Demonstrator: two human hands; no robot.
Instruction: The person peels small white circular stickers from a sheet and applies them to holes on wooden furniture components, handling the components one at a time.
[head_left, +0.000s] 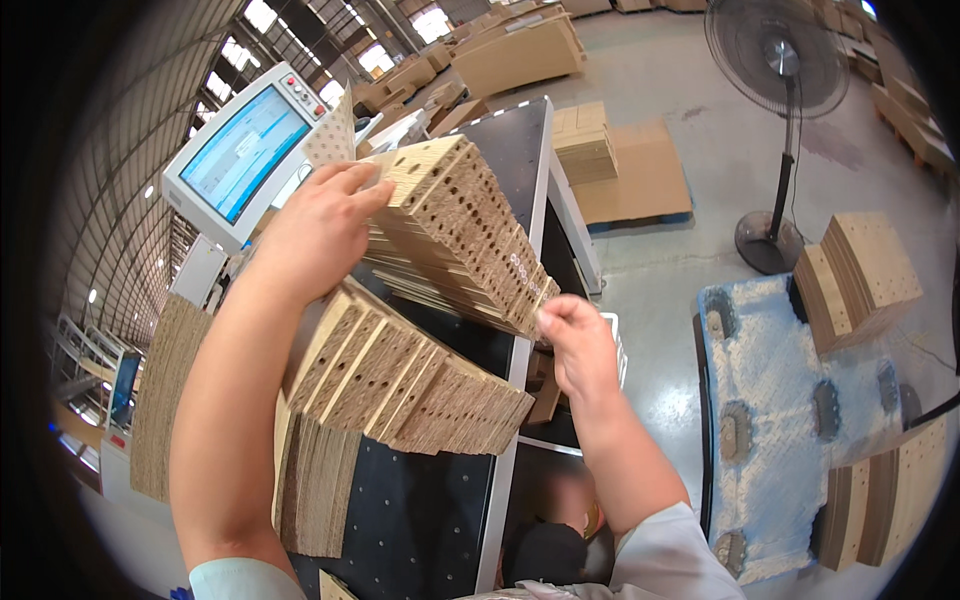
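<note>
Worktable [420, 505] with black, dotted top and pale metal edge, running from twelve o'clock down toward six. Out at four o'clock on the floor, a scuffed blue pallet [765, 400], with a stack of drilled panels [865, 275] at its upper end. Pedestal fan [780, 60] at two o'clock; tilted control monitor [245, 150] at ten, just beyond the left forearm.

On the table, just above centre, the upper row of particleboard panels [470, 225] — packed face to face, cut edges peppered with drilled holes. Long axis from about eleven o'clock down to between four and five. Below, toward seven, the lower row of panels [395, 375], parted from the upper row by a dark wedge of tabletop.

Left hand [325, 230] at the upper row's eleven o'clock end: fingers loosely spread, laid over the end panels, thumb hidden; cannot tell how firm a hold. From those fingers, rest of the row toward four o'clock.

Right hand [580, 345] at the opposite end, much the nearer to the lower corner: thumb and forefinger drawn nearly together, blurred — cannot tell whether pinching a panel edge or merely beside. From these fingertips, row toward eleven o'clock.
</note>
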